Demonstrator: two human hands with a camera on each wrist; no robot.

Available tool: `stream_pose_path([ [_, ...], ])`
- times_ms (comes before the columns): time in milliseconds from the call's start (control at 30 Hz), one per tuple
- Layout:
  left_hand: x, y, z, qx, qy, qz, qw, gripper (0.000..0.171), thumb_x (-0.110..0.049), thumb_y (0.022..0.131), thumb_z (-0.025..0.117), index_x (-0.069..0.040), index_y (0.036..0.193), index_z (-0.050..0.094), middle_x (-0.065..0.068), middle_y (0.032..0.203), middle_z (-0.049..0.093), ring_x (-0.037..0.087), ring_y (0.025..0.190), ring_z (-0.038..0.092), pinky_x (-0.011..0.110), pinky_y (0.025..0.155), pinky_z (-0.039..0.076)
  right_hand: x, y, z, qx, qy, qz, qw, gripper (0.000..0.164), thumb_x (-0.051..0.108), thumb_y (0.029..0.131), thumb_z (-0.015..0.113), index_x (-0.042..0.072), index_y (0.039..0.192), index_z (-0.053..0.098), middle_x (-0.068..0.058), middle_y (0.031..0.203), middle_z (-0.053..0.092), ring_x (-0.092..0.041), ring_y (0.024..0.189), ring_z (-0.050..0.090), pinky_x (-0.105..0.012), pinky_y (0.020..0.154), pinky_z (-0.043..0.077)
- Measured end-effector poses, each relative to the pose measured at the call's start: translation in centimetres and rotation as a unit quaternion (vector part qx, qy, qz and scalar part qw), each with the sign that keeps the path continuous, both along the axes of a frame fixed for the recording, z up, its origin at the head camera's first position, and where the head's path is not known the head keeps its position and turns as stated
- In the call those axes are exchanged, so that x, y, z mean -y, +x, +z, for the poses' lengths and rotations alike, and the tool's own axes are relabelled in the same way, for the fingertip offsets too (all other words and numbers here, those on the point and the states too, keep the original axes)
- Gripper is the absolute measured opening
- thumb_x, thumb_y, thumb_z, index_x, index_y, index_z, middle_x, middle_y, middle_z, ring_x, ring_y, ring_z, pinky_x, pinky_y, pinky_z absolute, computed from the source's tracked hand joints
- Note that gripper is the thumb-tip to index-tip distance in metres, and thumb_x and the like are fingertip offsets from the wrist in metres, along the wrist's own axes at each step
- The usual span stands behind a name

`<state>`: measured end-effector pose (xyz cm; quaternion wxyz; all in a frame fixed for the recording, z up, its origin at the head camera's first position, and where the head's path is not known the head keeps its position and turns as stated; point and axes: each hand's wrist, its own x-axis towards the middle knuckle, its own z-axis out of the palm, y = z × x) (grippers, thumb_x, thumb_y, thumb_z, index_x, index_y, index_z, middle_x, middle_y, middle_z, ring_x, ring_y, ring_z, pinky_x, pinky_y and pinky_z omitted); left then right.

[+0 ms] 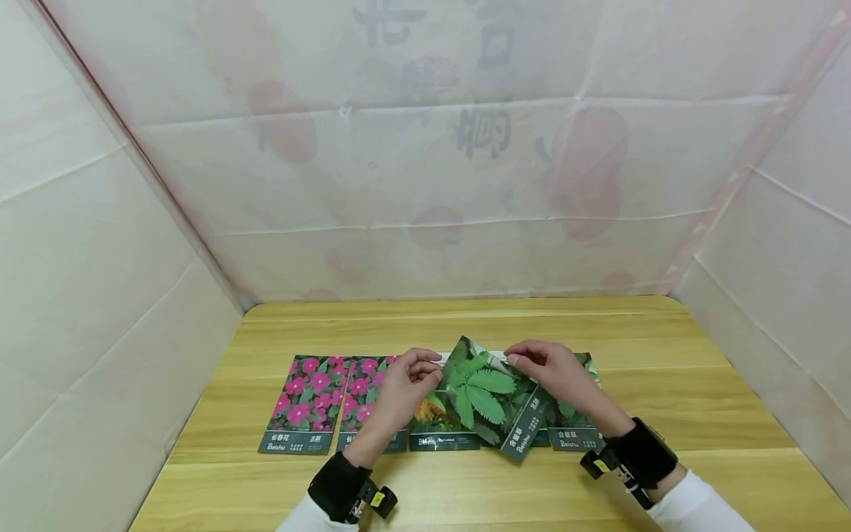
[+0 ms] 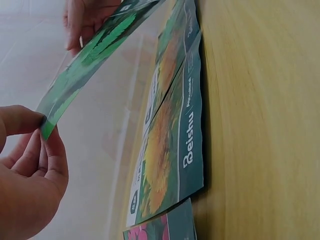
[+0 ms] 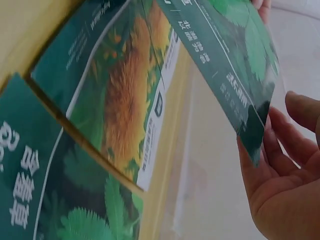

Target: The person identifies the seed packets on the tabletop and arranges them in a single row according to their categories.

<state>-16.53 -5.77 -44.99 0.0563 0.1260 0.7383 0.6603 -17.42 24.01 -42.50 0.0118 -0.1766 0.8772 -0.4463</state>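
A seed packet with green fern-like leaves (image 1: 484,395) is tilted above the row of packets. My left hand (image 1: 402,388) pinches one corner between thumb and fingers, as the left wrist view shows. At the opposite side is my right hand (image 1: 558,373); in the right wrist view its fingers (image 3: 282,145) lie behind the packet's dark corner, with the thumb held away from it. Beneath the raised packet lie orange-flower packets (image 2: 160,160), partly covered in the head view. Another green-leaf packet (image 1: 575,440) lies right of them, partly behind my right hand.
Two pink-flower packets (image 1: 306,399) lie at the left end of the row, one partly hidden by my left hand. The wooden table (image 1: 665,384) is bordered by pale fabric walls (image 1: 399,185) at the back and both sides.
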Motion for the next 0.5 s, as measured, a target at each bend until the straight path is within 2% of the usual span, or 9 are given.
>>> stream_pose_path([
  [100,-0.14,0.00,0.07,0.001,-0.008,-0.002,1.0000,0.026,-0.007,0.102,0.065,-0.003,0.128,0.064,0.012,0.108,0.073,0.025,0.099,0.068,0.028,0.084,0.055,0.39,0.25,-0.09,0.015,0.006,0.005,1.000,0.025,0.029,0.105,0.064,0.010,0.119,0.074,0.001,0.104,0.072,-0.011,0.089,0.065,-0.027,0.076,0.055],
  [267,-0.24,0.04,0.13,-0.007,-0.011,-0.005,0.9999,0.024,-0.008,0.102,0.066,-0.002,0.126,0.065,0.011,0.107,0.073,0.024,0.099,0.068,0.028,0.085,0.055,0.45,0.44,-0.11,0.033,0.027,0.005,0.999,0.018,0.029,0.104,0.066,0.016,0.112,0.075,0.004,0.093,0.068,-0.014,0.078,0.058,-0.028,0.068,0.048],
  [400,-0.28,0.05,-0.03,-0.021,-0.002,-0.002,0.9998,0.026,-0.017,0.103,0.067,-0.004,0.125,0.066,0.011,0.109,0.071,0.023,0.100,0.067,0.030,0.088,0.056,0.23,0.60,0.17,0.032,0.028,-0.002,0.999,0.015,0.023,0.104,0.065,0.012,0.109,0.074,0.003,0.086,0.065,-0.013,0.071,0.052,-0.028,0.062,0.044],
  [433,-0.23,-0.07,-0.47,-0.041,0.000,-0.005,0.9991,0.026,-0.018,0.104,0.066,-0.004,0.125,0.066,0.011,0.110,0.070,0.023,0.100,0.067,0.031,0.088,0.056,0.05,0.62,0.18,0.030,0.027,-0.006,0.999,0.015,0.022,0.104,0.065,0.010,0.109,0.074,0.002,0.085,0.064,-0.013,0.071,0.052,-0.027,0.062,0.044],
  [500,-0.06,-0.10,-0.74,-0.055,0.007,-0.005,0.9985,0.029,-0.023,0.104,0.065,-0.004,0.126,0.066,0.011,0.112,0.069,0.024,0.102,0.067,0.034,0.089,0.056,-0.47,0.59,0.12,0.027,0.024,-0.021,0.999,0.016,0.020,0.104,0.065,0.008,0.110,0.074,0.002,0.086,0.066,-0.012,0.071,0.053,-0.026,0.062,0.045],
])
